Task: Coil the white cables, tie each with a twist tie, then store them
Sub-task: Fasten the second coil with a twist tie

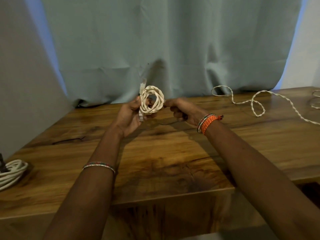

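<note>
Wooden table (173,153) across the lower frame, curtain (164,40) behind. A loose cable (258,104) trails at right; a finished bundle (12,172) lies at lower left. At centre, above the table, the left hand (129,116) grips the small coil (151,100), plug upward. The right hand (183,110) pinches at the coil's right edge; whether it holds a twist tie cannot be told. Risk: if the left grip slackens, the stiff loops would likely spring open before tying.
</note>
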